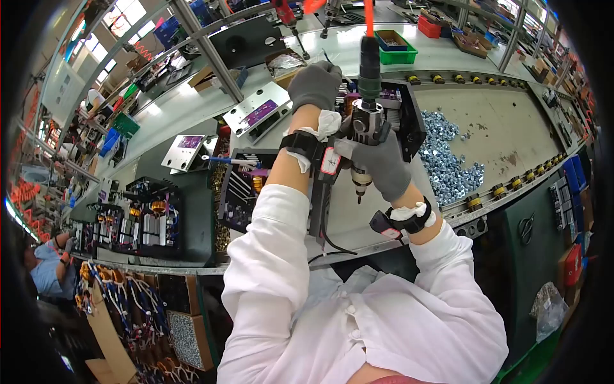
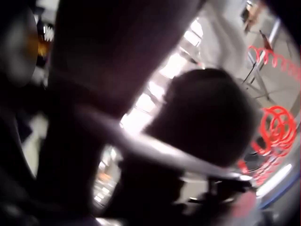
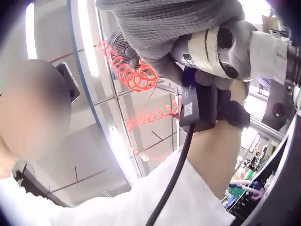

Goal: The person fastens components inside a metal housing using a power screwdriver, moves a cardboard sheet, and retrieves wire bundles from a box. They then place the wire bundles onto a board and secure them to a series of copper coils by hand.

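My gloved right hand grips a pneumatic screwdriver by its body, the bit pointing down towards the bench. In the right wrist view, grey knit glove fingers curl round the tool's taped barrel. Farther forward, my gloved left hand is at the left side of a black chassis filled with electronic parts. Its fingertips are hidden from the head camera, and I cannot tell whether they hold anything. The left wrist view is dark and blurred.
Loose shiny nuts lie heaped on the bench to the right. A second open unit sits by my left forearm, with metal plates bearing purple boards beyond. More assembled units stand left. A green bin is at the back.
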Tool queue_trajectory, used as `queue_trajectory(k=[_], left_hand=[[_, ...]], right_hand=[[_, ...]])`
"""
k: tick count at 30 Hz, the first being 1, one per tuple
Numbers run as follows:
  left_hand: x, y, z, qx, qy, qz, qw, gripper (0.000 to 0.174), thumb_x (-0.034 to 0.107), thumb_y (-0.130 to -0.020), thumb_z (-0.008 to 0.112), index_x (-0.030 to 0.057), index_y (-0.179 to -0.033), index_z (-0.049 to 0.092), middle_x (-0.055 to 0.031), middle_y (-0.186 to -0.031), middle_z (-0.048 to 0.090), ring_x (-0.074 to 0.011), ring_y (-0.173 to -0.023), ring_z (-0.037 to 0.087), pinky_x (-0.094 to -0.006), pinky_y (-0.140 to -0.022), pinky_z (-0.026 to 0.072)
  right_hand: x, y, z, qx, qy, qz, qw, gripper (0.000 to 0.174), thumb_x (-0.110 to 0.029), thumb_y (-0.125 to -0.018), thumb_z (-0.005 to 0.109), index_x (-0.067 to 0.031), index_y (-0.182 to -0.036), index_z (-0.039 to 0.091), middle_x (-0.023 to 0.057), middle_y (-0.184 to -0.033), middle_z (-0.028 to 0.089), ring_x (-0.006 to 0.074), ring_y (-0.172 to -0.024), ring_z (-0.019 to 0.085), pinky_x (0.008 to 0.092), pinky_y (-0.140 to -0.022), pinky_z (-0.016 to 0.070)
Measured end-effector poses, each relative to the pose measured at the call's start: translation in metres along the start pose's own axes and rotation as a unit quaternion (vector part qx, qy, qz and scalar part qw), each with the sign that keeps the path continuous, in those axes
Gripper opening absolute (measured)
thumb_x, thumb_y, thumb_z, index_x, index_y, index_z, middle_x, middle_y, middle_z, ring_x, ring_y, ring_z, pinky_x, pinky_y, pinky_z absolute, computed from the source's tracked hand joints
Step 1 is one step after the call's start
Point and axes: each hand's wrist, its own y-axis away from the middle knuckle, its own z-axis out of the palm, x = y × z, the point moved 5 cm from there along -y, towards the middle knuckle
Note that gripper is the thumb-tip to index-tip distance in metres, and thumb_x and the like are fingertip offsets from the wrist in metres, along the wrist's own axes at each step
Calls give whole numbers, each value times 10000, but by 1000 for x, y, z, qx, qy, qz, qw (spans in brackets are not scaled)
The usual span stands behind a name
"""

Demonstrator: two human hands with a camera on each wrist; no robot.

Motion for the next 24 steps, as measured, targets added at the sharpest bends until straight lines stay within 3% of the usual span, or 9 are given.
queue_trajectory(k=[2,3,4,7,8,10,14,18,24], left_hand=[[-9,6,-3,5,37,-31,999,195,194,-860,518,62,-864,661,-103,-918,668,-275,-780,619,-404,-705,468],[-16,12,7,-33,369,-90,924,190,216,-862,539,64,-909,643,-109,-927,664,-261,-748,615,-383,-679,486],[-19,19,19,-68,657,-140,738,205,238,-864,559,67,-954,625,-115,-935,661,-248,-716,611,-361,-653,505],[-22,27,14,-43,665,-139,733,272,277,-846,594,41,-975,638,-110,-908,675,-228,-705,624,-335,-671,508],[-17,27,11,-43,663,-139,734,272,277,-846,594,41,-975,638,-110,-908,675,-228,-705,624,-335,-671,508],[-7,31,-9,88,197,-41,976,276,296,-839,585,43,-905,672,-117,-814,681,-212,-715,639,-336,-672,498],[3,43,-14,100,-38,74,991,351,387,-841,540,71,-892,685,-159,-783,661,-318,-753,635,-392,-707,479],[-20,56,-13,-62,243,-54,967,292,341,-811,627,79,-923,693,-59,-725,663,-127,-627,589,-277,-631,470],[-43,86,-61,-57,133,-51,988,321,398,-843,564,118,-928,695,-97,-787,675,-240,-718,634,-329,-707,485]], right_hand=[[8,2,0,-10,-4,-11,1000,221,-64,-731,716,-33,-931,627,15,-786,635,54,-639,568,210,-552,465],[9,4,0,-15,-9,-18,1000,205,-64,-736,708,-31,-924,633,11,-775,637,53,-636,568,207,-547,461],[4,10,2,-25,-13,0,1000,174,-69,-739,703,-36,-899,642,7,-753,636,47,-631,562,195,-537,446],[9,16,4,-10,-21,-16,1000,174,-60,-739,700,-39,-902,642,5,-757,635,43,-630,557,191,-535,440],[8,17,7,-11,-23,-17,1000,174,-60,-739,700,-39,-902,642,5,-757,635,43,-630,557,191,-535,440],[2,24,13,-12,-36,-39,999,190,-54,-745,696,-37,-924,634,8,-751,629,46,-622,557,196,-541,451],[-2,28,19,-19,-26,-36,999,206,-58,-749,698,-32,-940,626,3,-734,612,48,-589,542,194,-520,447],[-8,40,10,-24,-6,-13,1000,213,-65,-737,711,-30,-927,622,-2,-712,592,53,-561,531,198,-497,446],[-41,76,-44,95,78,-12,992,171,-48,-746,627,-45,-911,585,43,-786,593,34,-464,435,191,-432,421]])
